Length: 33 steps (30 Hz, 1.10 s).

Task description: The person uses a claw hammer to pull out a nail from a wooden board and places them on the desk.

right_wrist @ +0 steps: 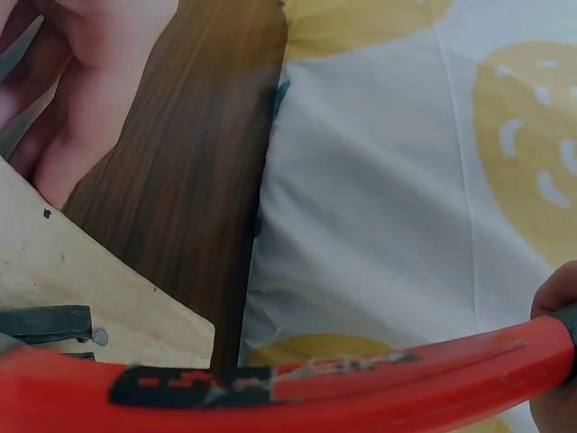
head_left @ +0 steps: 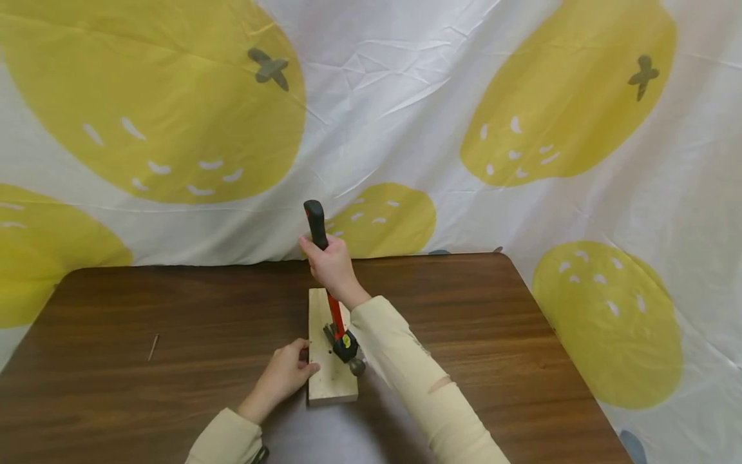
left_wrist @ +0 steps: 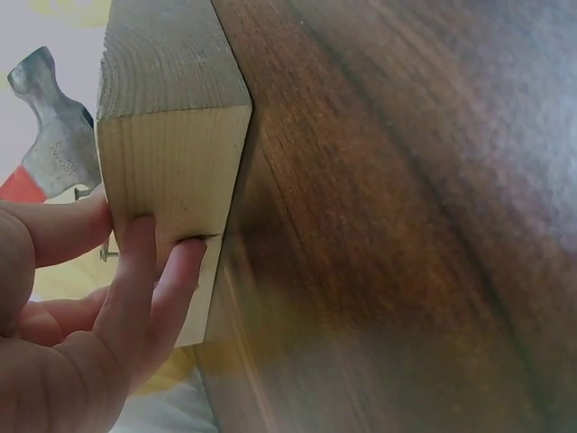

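Observation:
My right hand point(head_left: 334, 265) grips the black handle of a claw hammer point(head_left: 335, 316), which stands tilted up from a pale wooden board point(head_left: 332, 383). The hammer's red shaft point(right_wrist: 343, 383) crosses the bottom of the right wrist view. The claw lies low over the board, close to a nail head point(right_wrist: 99, 336); whether they touch, I cannot tell. My left hand point(head_left: 285, 372) holds the board's left edge, thumb at the top edge and fingers against the side face. In the left wrist view, a nail point(left_wrist: 108, 254) sticks out beyond the thumb.
A loose nail point(head_left: 153, 347) lies on the brown wooden table point(head_left: 232, 303), left of the board. Behind the table hangs a white cloth point(head_left: 377, 122) printed with yellow fruit, close to the table's far edge.

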Tool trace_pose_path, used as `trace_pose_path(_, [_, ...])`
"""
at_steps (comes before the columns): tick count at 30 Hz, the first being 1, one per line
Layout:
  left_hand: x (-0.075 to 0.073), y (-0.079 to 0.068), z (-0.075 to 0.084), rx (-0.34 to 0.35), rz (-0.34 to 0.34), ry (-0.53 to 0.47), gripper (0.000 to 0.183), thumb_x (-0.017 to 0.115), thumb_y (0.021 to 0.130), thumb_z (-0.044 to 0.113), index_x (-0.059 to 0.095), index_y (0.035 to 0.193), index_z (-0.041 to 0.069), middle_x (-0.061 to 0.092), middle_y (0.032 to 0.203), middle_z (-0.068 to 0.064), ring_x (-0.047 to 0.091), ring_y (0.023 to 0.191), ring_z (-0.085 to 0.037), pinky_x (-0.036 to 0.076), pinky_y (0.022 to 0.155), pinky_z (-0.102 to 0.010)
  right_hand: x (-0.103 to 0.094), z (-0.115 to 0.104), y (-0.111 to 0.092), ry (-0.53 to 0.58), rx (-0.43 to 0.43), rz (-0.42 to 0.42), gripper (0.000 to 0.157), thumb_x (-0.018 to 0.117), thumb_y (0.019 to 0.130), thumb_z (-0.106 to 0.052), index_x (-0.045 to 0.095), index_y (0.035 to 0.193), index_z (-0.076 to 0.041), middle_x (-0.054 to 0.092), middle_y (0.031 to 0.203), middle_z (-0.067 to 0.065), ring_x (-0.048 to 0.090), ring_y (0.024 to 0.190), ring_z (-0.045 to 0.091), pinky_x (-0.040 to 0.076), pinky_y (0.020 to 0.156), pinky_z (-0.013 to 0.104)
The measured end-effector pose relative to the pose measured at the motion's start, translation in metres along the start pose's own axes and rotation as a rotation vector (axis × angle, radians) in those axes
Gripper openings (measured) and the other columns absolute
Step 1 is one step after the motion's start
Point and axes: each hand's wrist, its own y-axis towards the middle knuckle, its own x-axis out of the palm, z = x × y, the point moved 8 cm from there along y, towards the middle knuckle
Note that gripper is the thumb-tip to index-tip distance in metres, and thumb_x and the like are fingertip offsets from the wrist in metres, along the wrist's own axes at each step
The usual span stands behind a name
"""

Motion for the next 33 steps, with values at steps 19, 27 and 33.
trace_pose_path(19, [-0.003,0.0,0.004,0.012,-0.012,0.048,0.039,0.071,0.074,0.004,0.055,0.105,-0.012,0.062,0.096,-0.026,0.065,0.076,-0.027,0.053,0.064,-0.035,0.01,-0.013,0.001,0.082,-0.062,-0.008,0.037,0.055,0.089,-0.007,0.04,0.055,-0.009,0.031,0.039,-0.008,0.026,0.031,0.004,0.021,0.034,0.02])
trace_pose_path(27, [0.0,0.002,0.002,0.011,-0.019,0.055,0.039,0.07,0.075,0.004,0.055,0.106,-0.012,0.063,0.095,-0.024,0.064,0.076,-0.026,0.053,0.064,-0.034,0.003,-0.005,0.0,0.064,-0.106,0.004,0.028,0.056,0.088,-0.008,0.045,0.062,-0.007,0.03,0.04,-0.006,0.026,0.032,0.006,0.021,0.034,0.021])
trace_pose_path(33, [0.001,0.002,0.002,0.011,-0.014,0.072,0.04,0.07,0.075,0.005,0.054,0.107,-0.012,0.063,0.092,-0.023,0.064,0.074,-0.025,0.053,0.063,-0.034,0.001,-0.008,-0.007,0.081,-0.13,0.014,0.023,0.055,0.088,-0.005,0.049,0.066,-0.005,0.03,0.039,-0.006,0.025,0.032,0.005,0.02,0.034,0.02])
